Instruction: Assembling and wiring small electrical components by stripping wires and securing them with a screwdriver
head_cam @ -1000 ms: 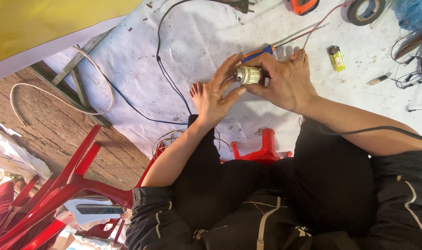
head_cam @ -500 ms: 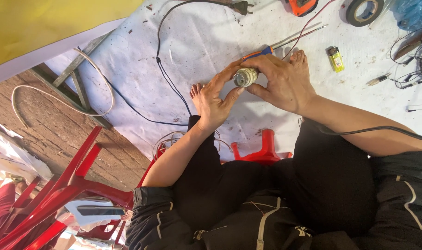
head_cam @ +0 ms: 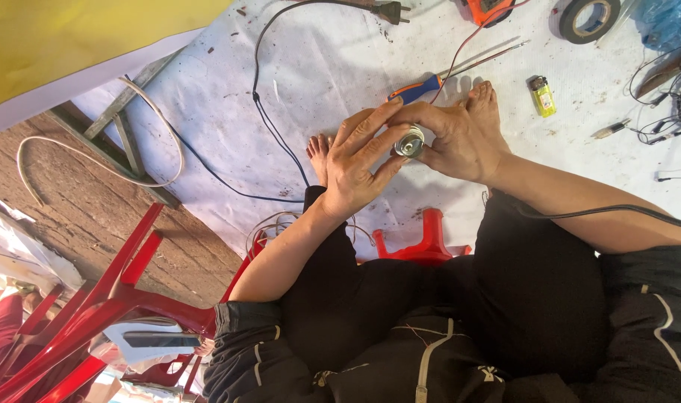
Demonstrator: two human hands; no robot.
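Your left hand (head_cam: 359, 160) is spread with its fingers long and fanned, the thumb and fingertips pressing the side of a small round metal part (head_cam: 409, 142), while your right hand (head_cam: 460, 138) curls around the part from the other side, so both hands are clamped on it between them. The part sits above your bare feet, over the white sheet (head_cam: 296, 82) on the floor. Compared with a second ago, the part has turned: then its side showed as a short cylinder, now its round end faces you, and your left fingers have closed in onto it. Around you lie one orange-and-blue screwdriver (head_cam: 415, 89), one yellow lighter (head_cam: 541, 95), one roll of dark tape (head_cam: 588, 16), one black plug (head_cam: 389, 11) on its cable, and one red plastic stool (head_cam: 423, 242) beneath your legs.
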